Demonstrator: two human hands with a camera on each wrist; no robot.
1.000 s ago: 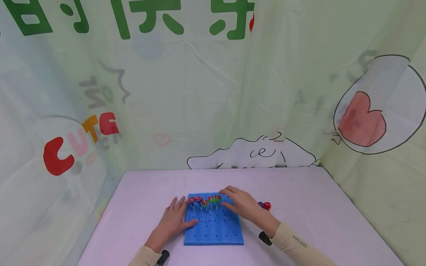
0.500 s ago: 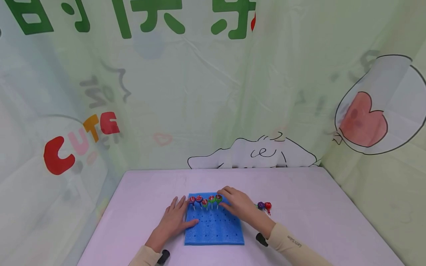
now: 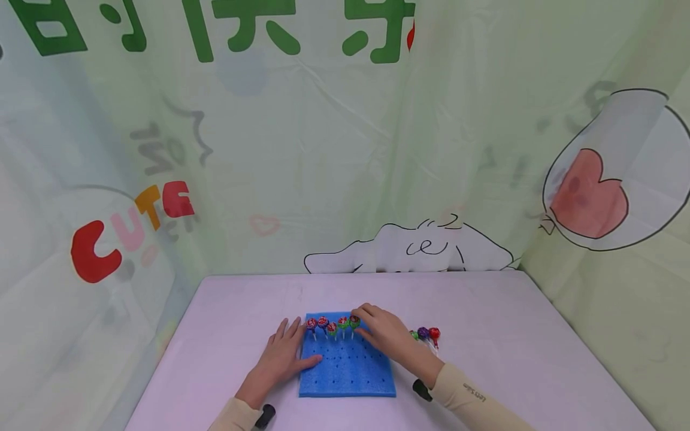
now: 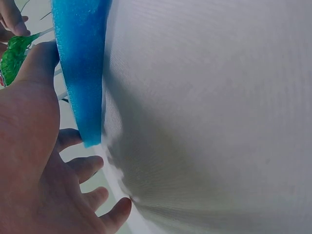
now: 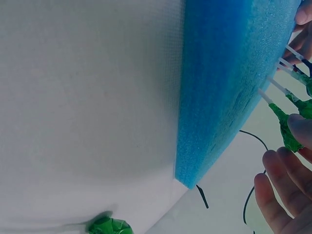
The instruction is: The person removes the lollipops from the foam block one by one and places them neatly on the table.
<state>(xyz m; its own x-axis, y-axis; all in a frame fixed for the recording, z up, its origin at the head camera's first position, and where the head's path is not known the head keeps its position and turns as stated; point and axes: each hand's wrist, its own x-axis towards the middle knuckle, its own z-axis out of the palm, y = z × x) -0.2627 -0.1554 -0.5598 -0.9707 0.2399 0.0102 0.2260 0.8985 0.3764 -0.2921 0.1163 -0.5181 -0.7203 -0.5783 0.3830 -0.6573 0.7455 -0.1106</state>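
A blue foam board [image 3: 347, 383] with rows of small holes lies on the table. Several wrapped lollipops stand along its far side; red-and-purple ones [image 3: 311, 324] are at the left and green-and-red ones at the right. My right hand [image 3: 385, 332] pinches the head of the rightmost green lollipop [image 5: 287, 129] between thumb and fingers, its white stick still in the foam. My left hand [image 3: 281, 354] rests at the board's left edge with fingers spread, the thumb lying over the top face. In the left wrist view, that hand partly hides a green lollipop [image 4: 14, 56].
Loose lollipops lie on the table right of the board: a red one [image 3: 434, 333], a purple one [image 3: 423, 333] and a green one [image 3: 413, 334] partly behind the right hand. The pale tabletop [image 3: 248, 299] ends at a printed curtain [image 3: 259, 149].
My right hand has shifted slightly left and its fingers have come in around the rightmost standing lollipop. More of the loose lollipops now shows beside it. The left hand keeps its place.
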